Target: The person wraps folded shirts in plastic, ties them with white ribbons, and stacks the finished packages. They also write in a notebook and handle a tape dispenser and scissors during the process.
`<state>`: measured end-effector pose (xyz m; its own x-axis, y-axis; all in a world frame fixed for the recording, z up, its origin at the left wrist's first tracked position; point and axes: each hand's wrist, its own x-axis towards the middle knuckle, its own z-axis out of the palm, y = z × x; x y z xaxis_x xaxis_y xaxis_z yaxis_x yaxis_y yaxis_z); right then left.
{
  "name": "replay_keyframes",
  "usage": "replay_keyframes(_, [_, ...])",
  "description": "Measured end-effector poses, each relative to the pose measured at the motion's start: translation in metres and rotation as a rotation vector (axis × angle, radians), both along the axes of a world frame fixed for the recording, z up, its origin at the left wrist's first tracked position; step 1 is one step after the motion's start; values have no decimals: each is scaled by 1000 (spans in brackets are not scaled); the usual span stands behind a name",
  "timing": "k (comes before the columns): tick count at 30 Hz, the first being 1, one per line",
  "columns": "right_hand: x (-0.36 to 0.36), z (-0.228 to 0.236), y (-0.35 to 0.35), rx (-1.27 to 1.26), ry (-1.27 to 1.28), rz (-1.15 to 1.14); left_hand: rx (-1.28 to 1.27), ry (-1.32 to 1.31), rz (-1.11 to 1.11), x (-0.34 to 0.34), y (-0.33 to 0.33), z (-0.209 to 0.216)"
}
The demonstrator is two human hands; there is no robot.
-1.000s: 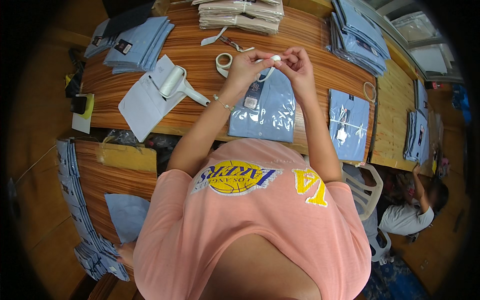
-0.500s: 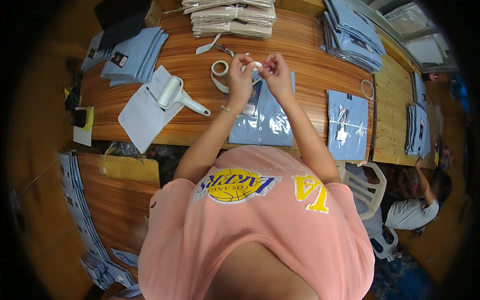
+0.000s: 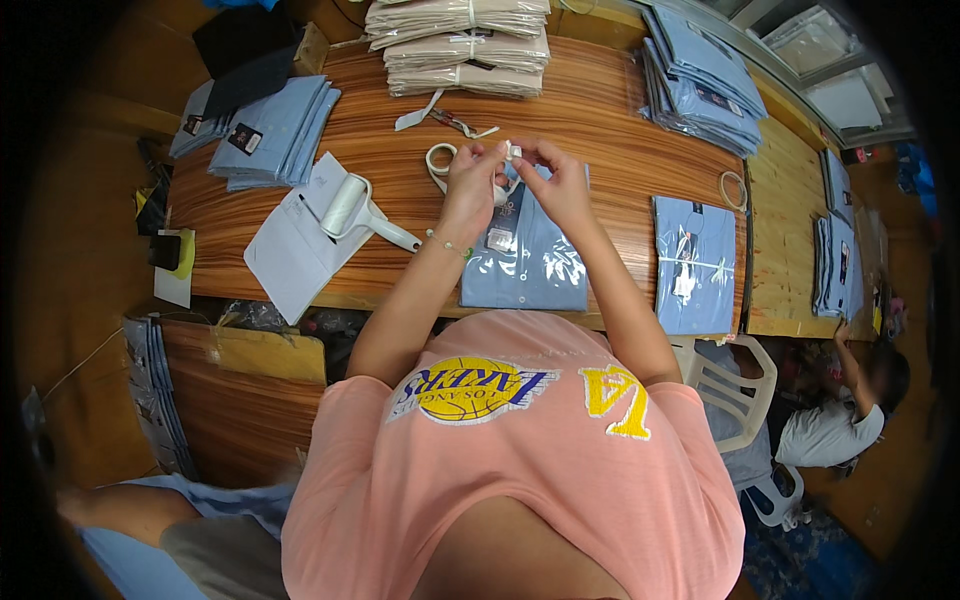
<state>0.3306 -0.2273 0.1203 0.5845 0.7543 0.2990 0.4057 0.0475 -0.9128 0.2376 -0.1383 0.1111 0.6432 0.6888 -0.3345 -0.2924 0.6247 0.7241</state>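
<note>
Above a folded blue shirt in clear plastic (image 3: 525,265), my left hand (image 3: 468,195) and my right hand (image 3: 562,188) meet with their fingertips closed. Between them is a white strip (image 3: 515,152), pinched from both sides. Part of it hangs in a loop below the fingers. Beside my left hand lies a white roll (image 3: 430,158), partly covered by that hand; whether the strip is joined to it I cannot tell. A dark tag with a white label shows through the shirt's plastic. Red-handled snips (image 3: 447,118) rest just beyond my hands.
Beige packed garments (image 3: 465,50) are stacked at the back. Blue shirts pile up left (image 3: 270,130) and right (image 3: 700,85); a tied bundle (image 3: 693,265) lies nearer. A lint roller (image 3: 365,212) sits on papers (image 3: 300,250). People's arms show lower left (image 3: 140,510) and right (image 3: 848,365).
My fingers have shifted and drawn closer together on the white strip. The whole view has moved slightly, so the table sits lower. A person's arm has come in at the lower left.
</note>
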Motion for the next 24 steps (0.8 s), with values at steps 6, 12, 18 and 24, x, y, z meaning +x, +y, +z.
replay_keyframes(6, [5,-4,2,189,-65,-166,120,-35,-42,6,-9,0])
replay_keyframes(12, [11,-10,2,215,233,-236,403,156,-355,-11,-2,-14])
replay_keyframes(18, [18,-23,16,288,430,-96,471,292,-328,-15,-8,-22])
replay_keyframes(24, [-16,-39,2,-17,604,39,213,164,-97,-12,-5,-6])
